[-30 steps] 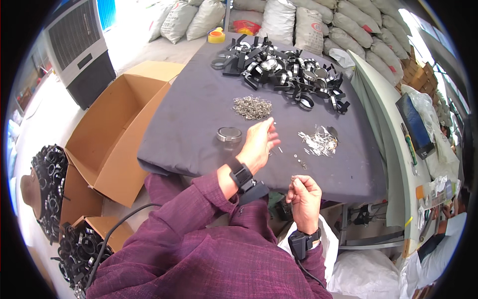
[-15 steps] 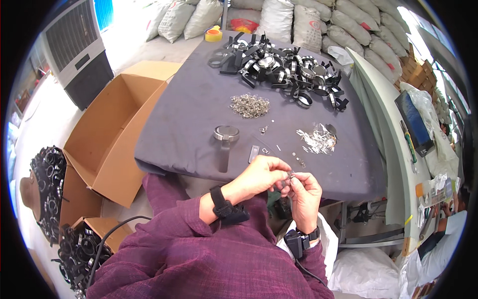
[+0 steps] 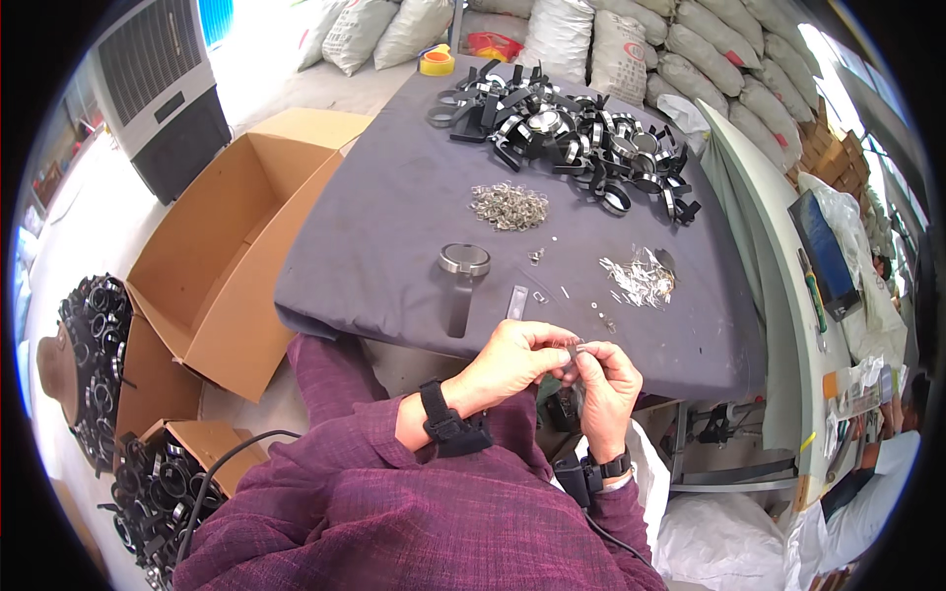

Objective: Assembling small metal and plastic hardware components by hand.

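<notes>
Nearest, two bare hands in maroon sleeves meet over the near edge of a grey-covered table (image 3: pixel 365 212). The left hand (image 3: pixel 522 357) pinches a small metal piece (image 3: pixel 574 348) between thumb and forefinger; the right hand (image 3: pixel 609 386) pinches the same piece from the right, its thumb and fingertip pressed together. The piece is mostly hidden by the fingers, so its shape, and whether its parts are joined, cannot be told; it appears to be in mid-handling, not yet set down. To the near left, an open carton (image 3: pixel 163 492) holds black ringed parts. On the table just beyond the hands lies a flat pale strip (image 3: pixel 516 302), and left of it a round metal-rimmed disc (image 3: pixel 464 259) with a dark strap running toward the near edge, lying apart from both hands. Farther right is a loose heap of thin silvery pieces (image 3: pixel 642 280); farther still, near the middle, a mound of small metal fittings (image 3: pixel 509 207). Both heaps seem to leave plenty unused. At the far end is a big tangle of black straps and silver rings (image 3: pixel 581 138); whether these are finished or waiting cannot be told. Beyond the table stand stuffed sacks (image 3: pixel 618 54).
</notes>
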Demonstrator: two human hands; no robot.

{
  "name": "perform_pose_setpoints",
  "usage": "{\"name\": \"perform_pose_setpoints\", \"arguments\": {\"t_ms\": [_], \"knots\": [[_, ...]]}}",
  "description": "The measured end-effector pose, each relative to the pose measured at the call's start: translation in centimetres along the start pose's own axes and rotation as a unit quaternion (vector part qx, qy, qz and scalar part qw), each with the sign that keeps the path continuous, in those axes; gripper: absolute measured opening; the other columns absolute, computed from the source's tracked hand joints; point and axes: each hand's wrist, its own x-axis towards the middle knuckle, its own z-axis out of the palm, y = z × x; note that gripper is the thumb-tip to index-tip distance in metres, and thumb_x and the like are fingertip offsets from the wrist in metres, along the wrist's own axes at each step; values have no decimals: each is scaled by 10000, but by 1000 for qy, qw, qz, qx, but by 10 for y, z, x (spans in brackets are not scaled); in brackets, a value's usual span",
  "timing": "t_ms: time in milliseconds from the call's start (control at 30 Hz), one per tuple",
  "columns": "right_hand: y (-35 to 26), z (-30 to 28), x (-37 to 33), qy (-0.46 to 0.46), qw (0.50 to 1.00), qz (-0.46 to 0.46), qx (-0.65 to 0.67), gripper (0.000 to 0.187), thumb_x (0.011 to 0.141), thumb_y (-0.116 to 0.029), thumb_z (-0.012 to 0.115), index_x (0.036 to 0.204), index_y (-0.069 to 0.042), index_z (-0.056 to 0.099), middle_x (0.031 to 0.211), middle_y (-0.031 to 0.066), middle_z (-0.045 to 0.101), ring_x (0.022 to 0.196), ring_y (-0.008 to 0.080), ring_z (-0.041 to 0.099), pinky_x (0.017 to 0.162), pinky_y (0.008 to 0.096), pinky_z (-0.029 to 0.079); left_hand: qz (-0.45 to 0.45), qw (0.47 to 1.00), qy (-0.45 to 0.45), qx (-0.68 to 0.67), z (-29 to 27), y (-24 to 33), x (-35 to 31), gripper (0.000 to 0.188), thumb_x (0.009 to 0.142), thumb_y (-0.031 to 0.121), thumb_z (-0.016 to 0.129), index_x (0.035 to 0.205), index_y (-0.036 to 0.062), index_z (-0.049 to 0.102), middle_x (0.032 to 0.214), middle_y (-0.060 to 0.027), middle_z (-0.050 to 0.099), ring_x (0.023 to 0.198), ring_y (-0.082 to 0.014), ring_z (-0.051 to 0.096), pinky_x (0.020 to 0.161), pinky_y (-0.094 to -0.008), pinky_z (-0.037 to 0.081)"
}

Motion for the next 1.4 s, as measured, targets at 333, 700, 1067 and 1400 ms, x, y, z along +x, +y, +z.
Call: {"name": "perform_pose_setpoints", "arguments": {"t_ms": [333,700,1067,1400], "knots": [[-13,-6,4,-97,989,100,-51,83,863,-59,607,838,19,602,671,15,574,545,70,521,500,193,412,9,999,36,14,-12,-3,-2,175,874,68,601,1012,-32,635,797,-27,636,636,-62,578,514,-174,430],[-28,-5,16,-167,955,241,-46,90,827,-78,645,799,4,620,628,-11,558,499,53,482,465,188,378,-28,999,16,9,-18,-4,-5,116,854,69,608,907,-32,626,734,-56,624,607,-89,594,491,-179,433],[-31,12,21,-248,871,-158,-393,97,722,14,680,800,-21,634,673,85,568,564,197,572,513,283,445,-78,993,92,-3,-28,-15,-1,96,844,62,584,862,-32,592,705,-81,611,539,-126,600,429,-194,438],[3,6,109,-101,967,113,-205,62,802,-34,639,788,6,594,644,30,586,522,89,561,452,226,464,-41,990,106,-78,-37,-5,-15,66,834,32,587,864,-14,551,740,-109,626,574,-155,627,430,-206,464]]}}
